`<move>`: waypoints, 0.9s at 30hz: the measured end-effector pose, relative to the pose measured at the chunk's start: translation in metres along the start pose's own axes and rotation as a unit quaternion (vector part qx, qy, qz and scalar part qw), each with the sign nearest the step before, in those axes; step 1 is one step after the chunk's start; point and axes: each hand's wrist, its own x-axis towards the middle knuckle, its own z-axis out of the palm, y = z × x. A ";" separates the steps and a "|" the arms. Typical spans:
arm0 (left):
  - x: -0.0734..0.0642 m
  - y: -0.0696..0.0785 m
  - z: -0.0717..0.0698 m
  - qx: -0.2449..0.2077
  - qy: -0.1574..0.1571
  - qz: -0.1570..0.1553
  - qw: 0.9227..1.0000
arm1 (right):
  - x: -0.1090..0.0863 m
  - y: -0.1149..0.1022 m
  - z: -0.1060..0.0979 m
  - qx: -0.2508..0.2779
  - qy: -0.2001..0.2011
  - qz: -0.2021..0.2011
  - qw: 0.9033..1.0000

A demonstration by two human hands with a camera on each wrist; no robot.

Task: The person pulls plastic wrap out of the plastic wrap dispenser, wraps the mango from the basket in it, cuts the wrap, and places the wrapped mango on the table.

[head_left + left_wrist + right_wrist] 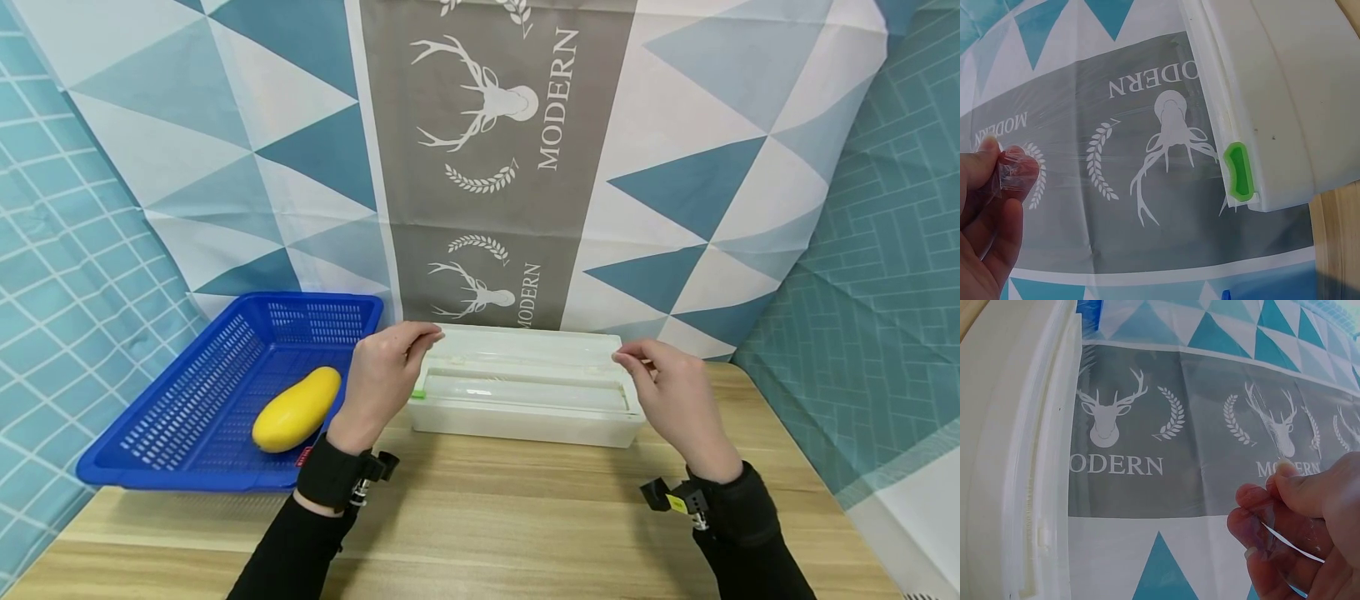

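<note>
The left hand (378, 377) and right hand (678, 396) each pinch an end of the clear cling film (1014, 177), which extends from the white dispenser box (517, 426) on the wood-grain table (510, 521), the wide two-point grip apparently serving to keep the sheet taut and unfolded.

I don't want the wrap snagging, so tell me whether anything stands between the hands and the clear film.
Nothing visible does: the left hand and right hand pinch the clear film near the white wrap box. The yellow mango lies in the blue basket, off to the left.
</note>
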 end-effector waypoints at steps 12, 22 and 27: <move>0.001 0.002 -0.003 0.000 0.004 0.004 1.000 | 0.001 -0.004 -0.004 -0.006 0.010 -0.006 1.000; 0.002 0.002 -0.005 0.005 0.008 0.012 1.000 | 0.002 -0.005 -0.005 -0.003 0.015 -0.005 1.000; 0.003 0.003 -0.006 0.003 0.010 0.011 1.000 | 0.002 -0.006 -0.006 -0.004 0.020 -0.008 1.000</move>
